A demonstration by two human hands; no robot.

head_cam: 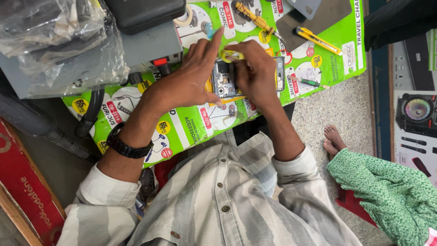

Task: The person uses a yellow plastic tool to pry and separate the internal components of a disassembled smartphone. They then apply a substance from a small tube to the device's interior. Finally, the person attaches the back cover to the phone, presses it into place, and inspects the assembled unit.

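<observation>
Head view: the work goes on over a green printed mat [191, 125] that lies slanted across the table. Its lower edge runs just above the person's striped shirt [227, 196], and its right edge ends beside a speckled floor [337, 109]. Room is tight on the left, where a grey box [145, 45] topped by a black case [143, 13] and a heap of clear plastic bags [59, 41] crowd close to the hands. A black hose [88, 116] curves down along the mat's left side. To the right of the hands the mat is more open, with a small green-handled screwdriver [306, 82], a yellow box cutter [317, 40] and a yellow screwdriver [255, 19] lying apart from one another. Beyond the right edge a bare foot [333, 139] and a green patterned cloth [382, 182] belong to another person.

An opened phone [225, 79] lies on the mat between both hands, its insides showing. The left hand [193, 75], a black watch [127, 146] on its wrist, rests on the phone's left side, forefinger stretched upward and thumb laid along the lower edge. The right hand [255, 70] curls over the phone's right part, its fingers pinched narrow round a small yellow tool [231, 55] at the top of the phone.
</observation>
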